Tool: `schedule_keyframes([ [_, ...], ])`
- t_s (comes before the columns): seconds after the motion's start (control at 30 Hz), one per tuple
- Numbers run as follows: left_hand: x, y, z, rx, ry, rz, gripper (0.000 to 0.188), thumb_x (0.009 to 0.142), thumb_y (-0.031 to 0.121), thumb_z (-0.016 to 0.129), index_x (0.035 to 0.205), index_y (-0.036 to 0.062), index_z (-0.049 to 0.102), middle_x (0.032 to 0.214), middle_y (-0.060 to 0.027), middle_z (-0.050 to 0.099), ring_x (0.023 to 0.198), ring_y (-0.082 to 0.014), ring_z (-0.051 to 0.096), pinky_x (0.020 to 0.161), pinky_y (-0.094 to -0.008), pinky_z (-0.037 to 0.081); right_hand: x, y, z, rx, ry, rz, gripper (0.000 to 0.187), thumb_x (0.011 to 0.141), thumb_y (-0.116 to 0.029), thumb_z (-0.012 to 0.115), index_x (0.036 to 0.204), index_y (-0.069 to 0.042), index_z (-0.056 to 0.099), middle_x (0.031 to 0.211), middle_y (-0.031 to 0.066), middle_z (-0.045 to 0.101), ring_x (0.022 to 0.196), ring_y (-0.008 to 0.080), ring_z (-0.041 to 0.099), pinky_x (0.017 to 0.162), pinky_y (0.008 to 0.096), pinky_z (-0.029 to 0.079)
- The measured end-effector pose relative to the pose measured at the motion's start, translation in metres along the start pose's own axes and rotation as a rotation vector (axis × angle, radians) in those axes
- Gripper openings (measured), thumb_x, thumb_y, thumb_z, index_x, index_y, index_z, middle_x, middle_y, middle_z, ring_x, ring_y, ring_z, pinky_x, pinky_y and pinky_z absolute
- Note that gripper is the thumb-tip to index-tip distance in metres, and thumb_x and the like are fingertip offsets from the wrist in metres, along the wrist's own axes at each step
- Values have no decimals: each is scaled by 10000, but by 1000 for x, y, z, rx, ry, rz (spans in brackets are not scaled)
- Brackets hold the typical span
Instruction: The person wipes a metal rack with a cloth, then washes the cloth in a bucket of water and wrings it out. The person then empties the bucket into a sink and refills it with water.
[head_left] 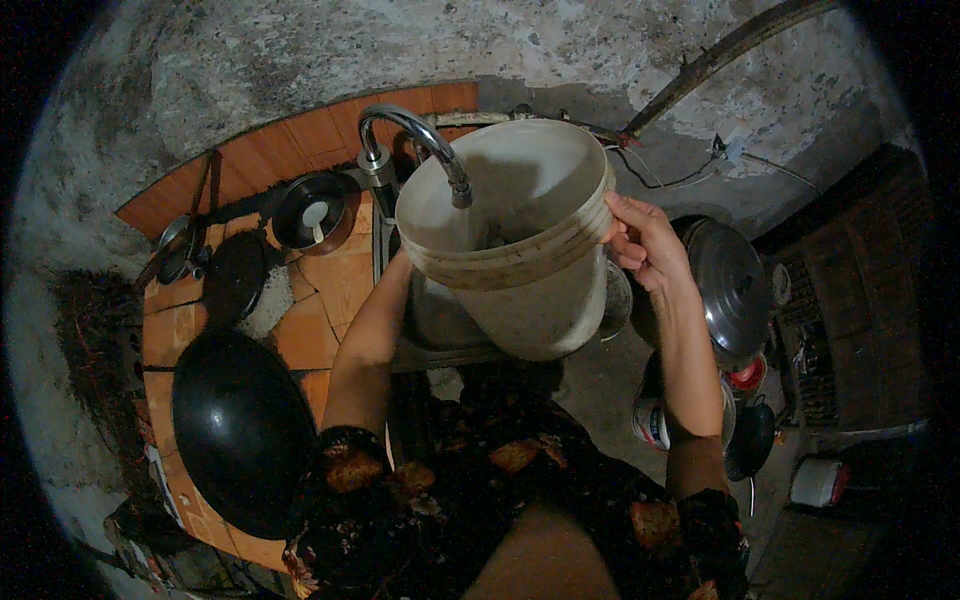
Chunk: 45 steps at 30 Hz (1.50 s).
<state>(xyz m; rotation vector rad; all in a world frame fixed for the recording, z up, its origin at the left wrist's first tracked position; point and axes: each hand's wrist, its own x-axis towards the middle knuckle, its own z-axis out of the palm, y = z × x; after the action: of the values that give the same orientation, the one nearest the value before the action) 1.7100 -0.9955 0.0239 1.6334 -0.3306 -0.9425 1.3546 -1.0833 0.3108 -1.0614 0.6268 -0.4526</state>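
Note:
A dirty white plastic bucket (pixel 530 310) is tilted over the sink (pixel 450 350), its wide mouth turned up toward me. My right hand (pixel 648 238) grips the ribbed rim on the right side, thumb on top and fingers curled. On the other side my left forearm (pixel 365 350) reaches up behind the bucket, which hides that hand and its fingers. A curved chrome faucet (pixel 410 125) arches over the bucket's left rim, its nozzle above the opening. Whether water runs from it I cannot make out.
Left of the sink, an orange-tiled stove top (pixel 305 335) bears a large black wok (pixel 240 430) and a dark pan (pixel 312 212) with a pale ladle (pixel 316 216) in it. To the right stand a large lidded metal pot (pixel 725 285) and a wooden cabinet (pixel 870 290). A rough wall (pixel 300 70) rises behind.

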Motion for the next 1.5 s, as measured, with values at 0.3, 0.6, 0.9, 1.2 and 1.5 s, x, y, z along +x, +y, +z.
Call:
schedule_keyframes([
  [0.3,-1,-2,1,-13,-6,-9,504,890,485,372,1056,59,584,877,-133,626,792,-259,588,703,-390,458,-1,1,-1,-16,2,-8,256,836,-269,624,704,-76,519,588,45,578,333,19,298,296,174,190],
  [0.6,0,-1,-3,-19,-4,-15,505,890,489,370,1049,62,586,866,-128,627,779,-253,589,694,-387,459,-1,2,2,-2,5,-8,268,838,-271,620,690,-76,511,591,54,585,334,14,296,291,165,199],
  [0.9,-1,0,-3,-35,-12,-20,505,889,492,368,1043,64,589,855,-123,629,766,-247,590,685,-384,460,-2,2,0,-15,-3,-20,270,837,-269,621,678,-78,515,580,51,581,329,21,297,294,176,193],
  [1.2,-1,0,-7,-55,-9,-27,506,889,495,366,1036,66,592,843,-118,630,753,-241,592,677,-382,461,0,3,3,-8,10,-17,228,828,-244,631,711,-77,529,596,57,598,323,19,304,292,180,195],
  [1.5,4,-7,-6,-87,-25,-38,507,889,498,365,1029,68,595,832,-113,631,740,-235,593,668,-379,463,2,9,3,28,49,-13,220,807,-239,654,720,-82,527,585,53,596,316,20,302,285,180,191],
])
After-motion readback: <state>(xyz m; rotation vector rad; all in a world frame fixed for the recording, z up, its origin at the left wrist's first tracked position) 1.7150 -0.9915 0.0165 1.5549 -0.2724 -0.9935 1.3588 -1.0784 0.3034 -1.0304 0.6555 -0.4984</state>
